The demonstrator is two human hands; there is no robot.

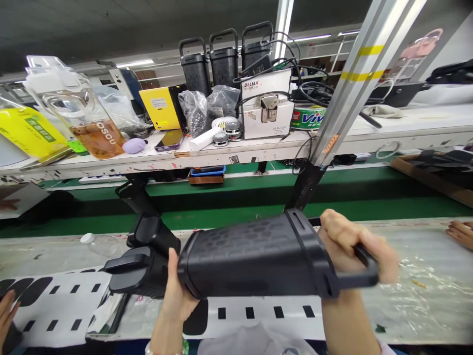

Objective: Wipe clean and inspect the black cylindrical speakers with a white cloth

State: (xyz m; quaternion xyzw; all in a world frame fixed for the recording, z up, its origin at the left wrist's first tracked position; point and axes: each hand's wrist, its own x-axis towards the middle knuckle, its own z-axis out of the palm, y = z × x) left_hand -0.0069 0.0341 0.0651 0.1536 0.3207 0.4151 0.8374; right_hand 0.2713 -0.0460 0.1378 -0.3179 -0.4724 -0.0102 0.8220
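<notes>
A black bin with a textured side [251, 256] lies on its side in the air above the workbench, its handle toward the right. My right hand [347, 241] is closed round that handle. Against the bin's left end rests my left hand [177, 291], thumb up, its other fingers mostly hidden beneath. Just left of it are more black bin-like parts [151, 236], one with a raised grip [129, 273]. White sheets with black shapes [258, 313] lie below the bin.
A shelf [207, 157] above holds a tea bottle [84, 113], a DELMA box [266, 106], a green tin and several upright bins. A metal post [347, 93] rises at right. Other people's hands show at the left [6, 313] and right [461, 232] edges. A clear bottle [103, 244] lies on the bench.
</notes>
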